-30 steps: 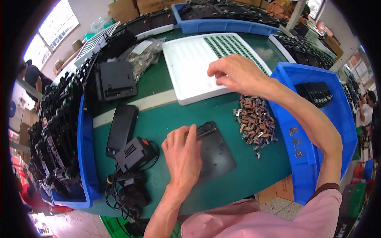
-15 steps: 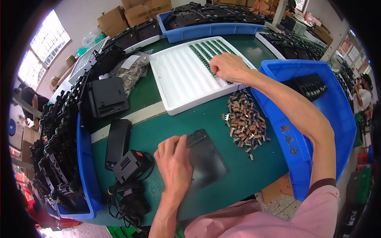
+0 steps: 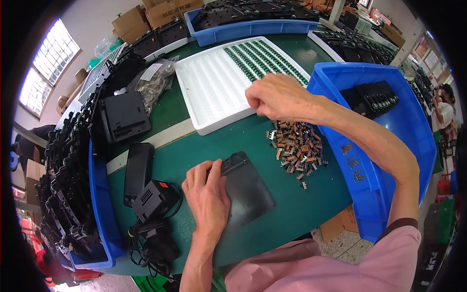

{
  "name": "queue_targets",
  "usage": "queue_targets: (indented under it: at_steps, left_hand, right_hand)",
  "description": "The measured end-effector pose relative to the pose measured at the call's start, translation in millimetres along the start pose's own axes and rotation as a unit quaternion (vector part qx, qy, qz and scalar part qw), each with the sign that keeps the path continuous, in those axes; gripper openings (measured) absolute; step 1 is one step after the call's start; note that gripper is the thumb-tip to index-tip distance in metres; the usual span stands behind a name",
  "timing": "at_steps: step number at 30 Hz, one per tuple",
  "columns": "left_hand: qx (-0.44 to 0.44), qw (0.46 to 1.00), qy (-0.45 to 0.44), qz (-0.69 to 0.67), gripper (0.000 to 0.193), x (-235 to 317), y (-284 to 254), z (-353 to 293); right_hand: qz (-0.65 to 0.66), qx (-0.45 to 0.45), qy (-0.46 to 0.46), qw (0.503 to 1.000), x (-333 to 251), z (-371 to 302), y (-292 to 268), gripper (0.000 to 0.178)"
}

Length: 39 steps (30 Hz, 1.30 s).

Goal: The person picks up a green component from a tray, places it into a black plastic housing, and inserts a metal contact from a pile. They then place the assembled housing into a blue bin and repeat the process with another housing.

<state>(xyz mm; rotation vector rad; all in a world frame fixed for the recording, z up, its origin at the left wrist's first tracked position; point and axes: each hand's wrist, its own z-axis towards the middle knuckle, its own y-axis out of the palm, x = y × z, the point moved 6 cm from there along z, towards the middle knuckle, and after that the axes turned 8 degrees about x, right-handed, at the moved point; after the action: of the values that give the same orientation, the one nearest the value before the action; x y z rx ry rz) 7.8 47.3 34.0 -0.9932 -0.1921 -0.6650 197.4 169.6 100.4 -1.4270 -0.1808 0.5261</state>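
Right hand (image 3: 277, 97) drawn back off tray (image 3: 214, 92), plate (image 3: 245, 190) under left fingers (image 3: 202, 173)

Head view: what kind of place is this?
Probably an electronics assembly workshop: a green workbench holds blue bins of black plastic parts, a white tray of small components and a loose pile of tiny parts.

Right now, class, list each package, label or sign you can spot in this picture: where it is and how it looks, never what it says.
Cardboard boxes: far edge, brown, stacked, dark print.
Clear plastic bag: left of the white tray, holding small parts, with a white label.
Red sticker: on the black adapter near the left hand.
Blue bin: right, dark characters on its wall.
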Motion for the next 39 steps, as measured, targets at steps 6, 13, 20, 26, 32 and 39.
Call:
queue_targets:
  at_steps: [6,13,20,26,32,39]
  left_hand:
    - [-0.002,1.0,0.005,0.005,0.038,1.6,0.6,0.6]
    - [-0.001,1.0,0.001,0.008,0.039,1.4,1.6,0.5]
    - [-0.001,1.0,-0.008,0.015,0.04,-1.5,1.5,-0.9]
    - [0.001,1.0,-0.005,0.02,0.04,-0.5,1.9,-1.7]
    - [0.0,1.0,-0.003,0.025,0.04,0.3,2.3,-1.7]
    - [0.015,1.0,-0.009,0.012,0.038,1.2,-0.6,-0.9]
  right_hand:
    - [-0.037,-0.118,-0.028,0.992,-1.3,-19.1,41.1,0.021]
    - [0.016,-0.1,-0.042,0.994,-5.5,-19.9,39.9,0.02]
    - [0.326,-0.183,0.036,0.927,-23.0,-20.2,33.0,0.022]
    - [0.403,-0.195,0.057,0.892,-38.5,-26.9,42.9,0.016]
    - [0.353,-0.109,-0.035,0.928,-49.0,-28.9,48.1,0.011]
    - [0.265,-0.052,-0.045,0.962,-58.7,-32.4,39.9,0.009]
